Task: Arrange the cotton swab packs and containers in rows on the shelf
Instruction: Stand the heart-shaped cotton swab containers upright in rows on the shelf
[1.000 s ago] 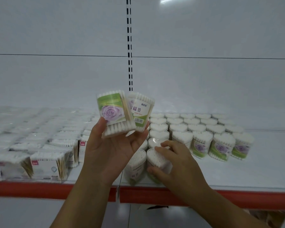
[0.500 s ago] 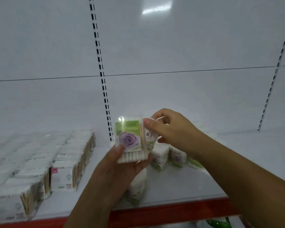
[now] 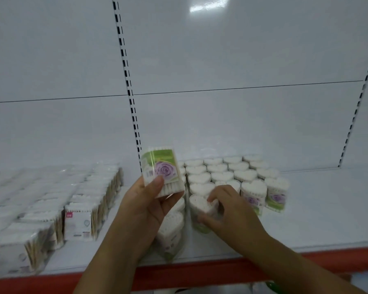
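The left hand [image 3: 145,209] is gripping a heart-shaped swab container [image 3: 164,166] and holding it up just above the shelf [image 3: 317,209]. Its thumb is pressing on the green rose label and its fingers are wrapping behind. The right hand [image 3: 229,211] is grasping a second container [image 3: 198,205], fingers and thumb curling round it. That container is standing on the shelf at the near end of a row, in front of the block of heart-shaped containers [image 3: 232,170].

These tubs are looking light and stiff. They seem to be thin clear plastic, likely slick over the label and easy to dent or tip. Taking one by its two broad sides, low on the body, is probably the steadiest hold, while pinching the top risks popping it.

Another container [image 3: 170,232] is standing just under the left wrist, near the red front edge [image 3: 200,270], and could get knocked off. The labelled neighbour [image 3: 253,194] is sitting just beside the right hand's knuckles, leaving little room. Flat packs of wooden-stick swabs [image 3: 79,211] are lying in rows on the left, well apart. A slotted upright [image 3: 125,66] is running up the back panel.
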